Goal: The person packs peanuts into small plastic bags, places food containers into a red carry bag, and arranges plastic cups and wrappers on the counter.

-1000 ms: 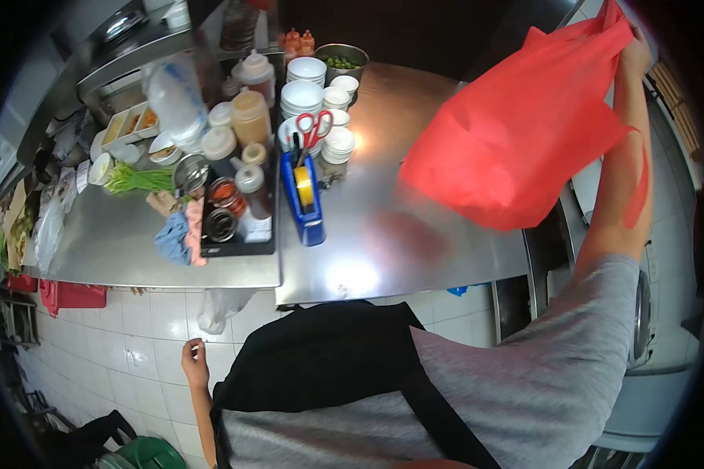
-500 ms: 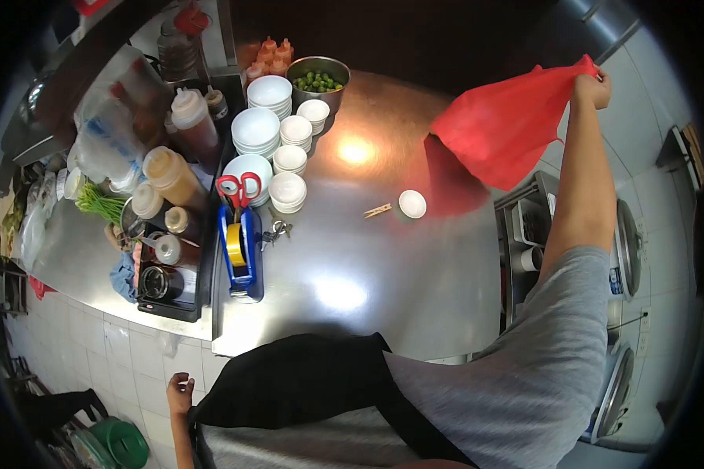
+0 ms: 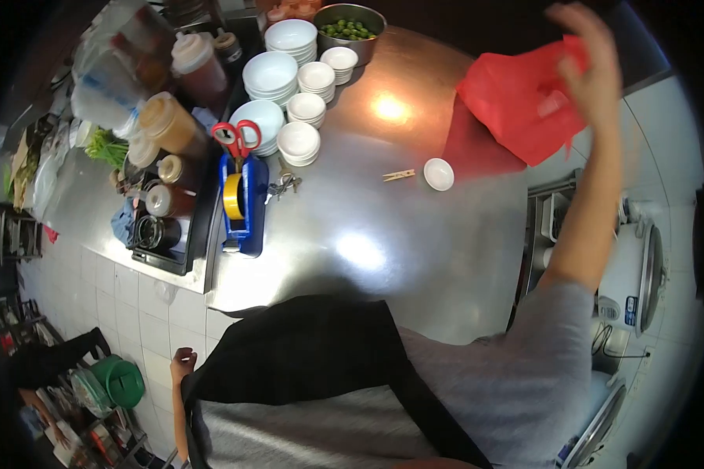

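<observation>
And the red bag (image 3: 508,102) slumps out of the stretched shape it had half a second ago, its top no longer pinched, as the right hand (image 3: 597,76) unclenches and spreads! That hand is a blur now, open, thumb apart from the fingers, right in front of the bag; whether the two still touch, I cannot tell. The bag is at the far right corner of the steel counter (image 3: 414,258); whether its base rests fully there is hard to say. Over to the left hand (image 3: 183,364), low beside the black apron (image 3: 305,352), fingers loosely curled, and I cannot tell whether anything is in them. Near the bag, a small white bowl (image 3: 439,174), with a wooden clothespin (image 3: 399,175) just beside it. Further left, keys (image 3: 283,185) lie next to the blue tape dispenser (image 3: 252,203), red-handled scissors (image 3: 238,145) at its far end, stacked white bowls (image 3: 270,74) beyond, then a metal pot (image 3: 364,48) of green fruit (image 3: 346,30).
</observation>
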{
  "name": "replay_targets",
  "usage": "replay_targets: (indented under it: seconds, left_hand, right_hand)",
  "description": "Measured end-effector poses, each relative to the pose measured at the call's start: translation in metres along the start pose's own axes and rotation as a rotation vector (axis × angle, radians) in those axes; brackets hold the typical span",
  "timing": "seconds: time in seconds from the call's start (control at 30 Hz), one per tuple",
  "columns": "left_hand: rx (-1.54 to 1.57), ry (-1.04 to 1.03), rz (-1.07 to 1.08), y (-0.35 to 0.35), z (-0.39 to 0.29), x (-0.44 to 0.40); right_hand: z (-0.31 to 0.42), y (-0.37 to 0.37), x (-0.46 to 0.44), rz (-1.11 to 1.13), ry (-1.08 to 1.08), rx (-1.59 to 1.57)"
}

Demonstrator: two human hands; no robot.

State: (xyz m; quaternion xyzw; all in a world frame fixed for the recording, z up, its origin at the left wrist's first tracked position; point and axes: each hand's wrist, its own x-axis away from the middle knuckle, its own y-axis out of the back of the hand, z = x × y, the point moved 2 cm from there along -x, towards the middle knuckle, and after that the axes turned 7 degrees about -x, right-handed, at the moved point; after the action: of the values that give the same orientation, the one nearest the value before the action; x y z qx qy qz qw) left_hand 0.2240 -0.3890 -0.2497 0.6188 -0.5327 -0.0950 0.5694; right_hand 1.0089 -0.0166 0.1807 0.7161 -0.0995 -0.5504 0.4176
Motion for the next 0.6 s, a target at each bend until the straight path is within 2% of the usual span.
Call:
replay_targets:
  seconds: [0.03,0.07,0.1,0.13,0.17,0.23,0.3,0.33,0.37,0.47,0.5,0.53,0.6]
  left_hand:
    - [-0.060,-0.029,0.019,-0.006,-0.001,0.004]
    - [-0.122,-0.058,0.040,-0.007,-0.001,0.010]
    - [-0.101,-0.058,0.100,-0.017,0.017,0.002]
    - [-0.064,-0.035,0.092,-0.019,0.016,0.009]
    - [-0.029,-0.013,0.083,-0.024,0.018,0.014]
    - [0.035,0.036,0.112,-0.028,0.016,0.018]
    - [0.054,-0.066,0.136,-0.051,0.049,-0.004]
    - [0.062,-0.118,0.149,-0.051,0.050,-0.004]
    - [0.021,-0.079,0.176,-0.053,0.051,-0.006]
    - [0.223,-0.030,0.161,-0.052,0.041,-0.008]
    - [0.104,-0.010,0.130,-0.053,0.031,-0.002]
    - [0.124,0.001,0.149,-0.054,0.022,-0.001]
    - [0.166,0.026,0.185,-0.057,0.019,0.001]
  right_hand:
    - [0.028,-0.023,0.019,0.097,0.056,-0.098]
    - [0.047,-0.059,0.063,0.297,-0.128,-0.128]
    - [0.051,-0.095,0.106,0.692,-0.345,-0.296]
    - [0.057,-0.124,0.154,0.941,-0.470,-0.160]
    - [0.067,-0.145,0.202,0.790,-0.517,-0.190]
    - [0.087,-0.166,0.258,0.547,-0.495,0.062]
    - [0.068,-0.194,0.307,0.354,-0.596,-0.120]
    - [0.072,-0.193,0.304,0.257,-0.648,-0.211]
    - [0.075,-0.193,0.300,0.230,-0.693,-0.115]
    - [0.110,-0.206,0.250,-0.025,-0.669,-0.346]
    - [0.132,-0.208,0.221,-0.077,-0.575,-0.446]
    - [0.157,-0.211,0.190,-0.127,-0.481,-0.544]
    - [0.197,-0.233,0.145,-0.042,-0.356,-0.609]
